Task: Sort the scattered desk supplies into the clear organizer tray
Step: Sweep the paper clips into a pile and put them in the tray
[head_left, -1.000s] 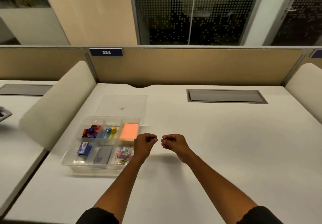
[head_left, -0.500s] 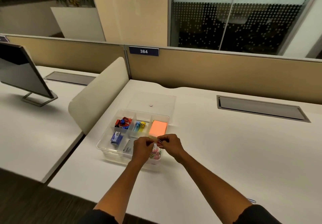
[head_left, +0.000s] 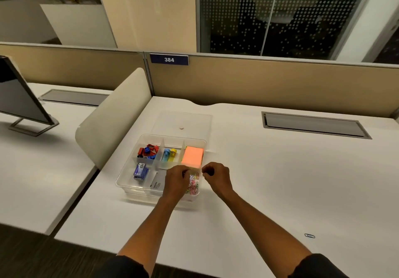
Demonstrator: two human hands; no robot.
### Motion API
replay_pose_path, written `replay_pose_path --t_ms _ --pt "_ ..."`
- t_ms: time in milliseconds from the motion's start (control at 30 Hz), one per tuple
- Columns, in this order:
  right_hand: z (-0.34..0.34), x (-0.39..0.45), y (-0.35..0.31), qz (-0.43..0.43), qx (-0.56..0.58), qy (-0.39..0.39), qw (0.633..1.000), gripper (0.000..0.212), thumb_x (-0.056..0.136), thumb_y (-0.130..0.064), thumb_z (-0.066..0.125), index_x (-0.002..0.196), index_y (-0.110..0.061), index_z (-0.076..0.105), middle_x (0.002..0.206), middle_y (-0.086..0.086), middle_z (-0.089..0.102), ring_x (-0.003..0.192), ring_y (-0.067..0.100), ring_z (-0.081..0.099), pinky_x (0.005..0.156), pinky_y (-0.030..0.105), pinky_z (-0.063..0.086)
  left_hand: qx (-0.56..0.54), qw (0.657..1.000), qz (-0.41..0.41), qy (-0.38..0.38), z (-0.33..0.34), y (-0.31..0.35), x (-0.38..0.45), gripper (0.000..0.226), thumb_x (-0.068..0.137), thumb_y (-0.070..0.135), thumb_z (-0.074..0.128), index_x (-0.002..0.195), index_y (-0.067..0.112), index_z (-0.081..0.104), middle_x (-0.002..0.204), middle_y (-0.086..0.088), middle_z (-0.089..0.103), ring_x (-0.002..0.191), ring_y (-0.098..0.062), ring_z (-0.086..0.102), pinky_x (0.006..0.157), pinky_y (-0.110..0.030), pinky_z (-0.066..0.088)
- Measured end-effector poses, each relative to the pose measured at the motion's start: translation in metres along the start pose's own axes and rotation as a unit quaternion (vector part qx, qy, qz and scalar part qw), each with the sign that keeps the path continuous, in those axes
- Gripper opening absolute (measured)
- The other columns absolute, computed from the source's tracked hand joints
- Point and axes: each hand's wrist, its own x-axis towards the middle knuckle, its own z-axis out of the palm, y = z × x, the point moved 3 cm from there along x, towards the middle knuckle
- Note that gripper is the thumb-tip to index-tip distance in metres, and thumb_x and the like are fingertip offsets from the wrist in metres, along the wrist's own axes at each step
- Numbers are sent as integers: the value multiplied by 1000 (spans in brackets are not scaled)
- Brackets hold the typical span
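The clear organizer tray sits on the white desk, left of centre. Its compartments hold red and blue clips, blue and yellow tubes, an orange sticky-note pad, a blue staple box, a white card and colourful paper clips. My left hand hovers over the paper-clip compartment, fingers curled in a pinch. My right hand is at the tray's right edge, thumb and forefinger pinched. What they pinch is tiny, seemingly paper clips. One loose paper clip lies near the desk's front right.
The tray's clear lid lies flat just behind the tray. A curved beige divider stands to the left, with a monitor on the neighbouring desk. A grey cable hatch is set in the desk at the back right.
Both hands moved left from the open desk to the tray's paper-clip compartment, still pinched. My view turned left, bringing the monitor in.
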Motion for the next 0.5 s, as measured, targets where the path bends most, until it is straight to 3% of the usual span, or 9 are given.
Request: replay_pose_path --t_ms 100,233,300,400,500 --pt "-13 -3 19 26 -4 19 999 14 80 -4 67 90 -12 72 91 1 71 80 8 61 72 12 45 -14 1000 18 3 16 10 0 15 91 17 60 99 8 70 100 -9 70 85 -17 62 83 -23 48" --pt "-36 -11 50 66 -7 46 997 12 81 -5 67 89 -12 71 90 0 70 79 8 60 67 3 39 -40 997 66 3 44 30 -6 12 89 10 60 96 7 69 93 -8 69 80 -12 57 75 -19 47" --pt "-48 -18 65 79 -8 56 995 11 81 -5 66 88 -13 71 89 -1 70 79 8 61 66 1 39 -52 994 96 -5 58 41 -10 11 87 7 60 95 7 69 89 -6 68 78 -13 58 71 -24 51" --pt "-70 -30 85 92 -13 65 993 10 81 -6 66 86 -13 70 85 -3 69 77 8 63 65 3 42 -53 988 143 -34 83 58 -16 10 85 4 61 90 8 68 84 -3 66 74 -15 58 66 -29 50" --pt "-95 -45 107 100 -26 76 992 9 81 -7 67 86 -14 70 83 -4 69 77 8 63 68 6 44 -53 981 160 -96 111 73 -26 11 84 5 61 89 9 70 85 -2 68 73 -13 59 68 -23 47"
